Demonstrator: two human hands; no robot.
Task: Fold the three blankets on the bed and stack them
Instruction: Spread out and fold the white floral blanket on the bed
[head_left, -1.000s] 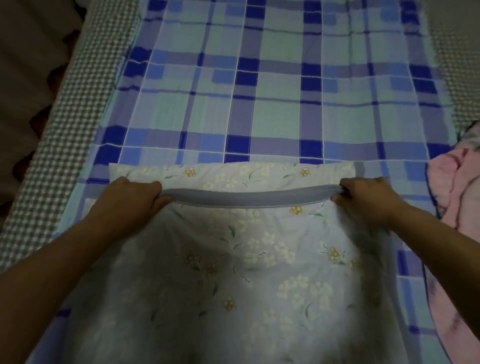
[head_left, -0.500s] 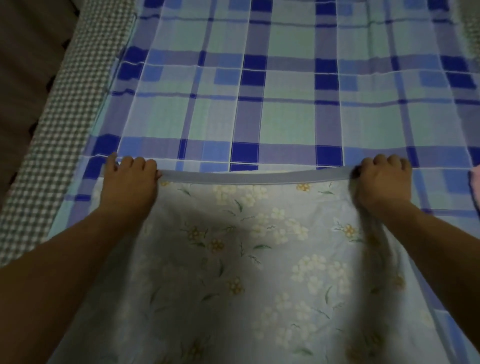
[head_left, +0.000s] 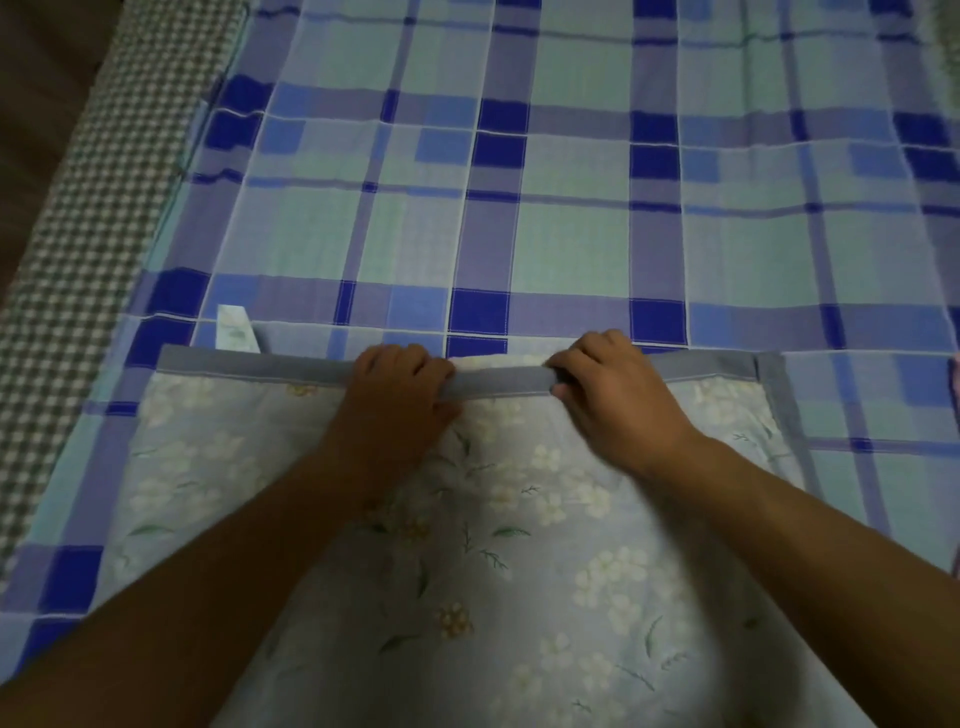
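A pale blue floral blanket (head_left: 545, 545) with a grey border lies folded in front of me on top of a blue and green plaid blanket (head_left: 571, 234) spread over the bed. My left hand (head_left: 400, 395) and my right hand (head_left: 613, 395) both grip the grey far edge near its middle, fingers curled over it, about a hand's width apart. A small corner of the floral lower layer (head_left: 234, 327) sticks out past the far left edge. A sliver of pink blanket (head_left: 955, 379) shows at the right frame edge.
A brown and white checked sheet (head_left: 88, 234) covers the bed's left side, with dark floor beyond it at the top left. The plaid blanket stretches flat across the far part of the bed.
Both hands carried the grey edge forward over the lower layer, then slid from the outer corners inward to the middle of the edge. The pink blanket has nearly left the view.
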